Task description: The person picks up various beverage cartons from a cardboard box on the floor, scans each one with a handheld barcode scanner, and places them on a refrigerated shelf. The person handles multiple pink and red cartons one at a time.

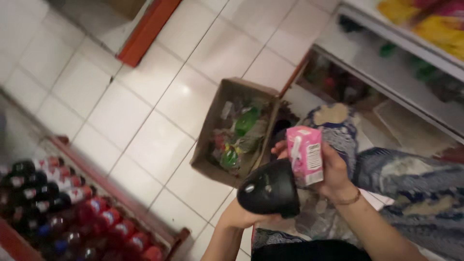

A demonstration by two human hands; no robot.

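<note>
Pink drink carton [305,154] sits upright in the right hand [333,176], whose fingers wrap its back and far side, closed firmly around it, with a thin bracelet [349,199] at the wrist. Just beside it, nearly touching its lower left corner, the left hand [241,215] is closed around the grip of a black handheld scanner [269,189], its rounded head turned towards the carton's printed side panel.

Beyond both hands, an open cardboard box [212,125] lies on the white tiled floor [145,111], holding a jumble of green and red wrapped goods too blurred to name. At the near left, rows of dark bottles with red caps [63,203] fill a low red-edged shelf [145,217]. At the far right stands a white shelf unit [401,63], with yellow packets [435,24] on its top level.

Risk, as I judge it: the carton is held only by one hand over bare floor, so a loosened grip could drop it and burst a corner. The scanner head stands so close that a small wobble could knock the carton or leave the panel out of its line.
</note>
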